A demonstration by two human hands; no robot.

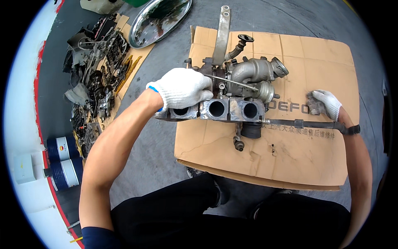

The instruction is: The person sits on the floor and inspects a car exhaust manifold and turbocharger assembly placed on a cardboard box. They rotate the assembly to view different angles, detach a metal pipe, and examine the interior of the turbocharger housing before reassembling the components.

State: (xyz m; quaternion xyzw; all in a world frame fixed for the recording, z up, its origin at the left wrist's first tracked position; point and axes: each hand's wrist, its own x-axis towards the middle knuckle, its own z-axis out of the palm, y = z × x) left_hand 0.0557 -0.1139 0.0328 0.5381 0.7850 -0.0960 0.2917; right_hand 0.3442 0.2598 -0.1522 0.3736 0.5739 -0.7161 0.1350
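Turbocharger manifold (226, 110) lengthwise left-to-right, ports (216, 108) toward the camera, left grip (182, 88) clamped on it, right grip (326, 103) unclear

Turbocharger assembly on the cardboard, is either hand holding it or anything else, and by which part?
The left hand grips the turbocharger assembly by its left end. Whether the right hand, over the cardboard, holds anything cannot be told.
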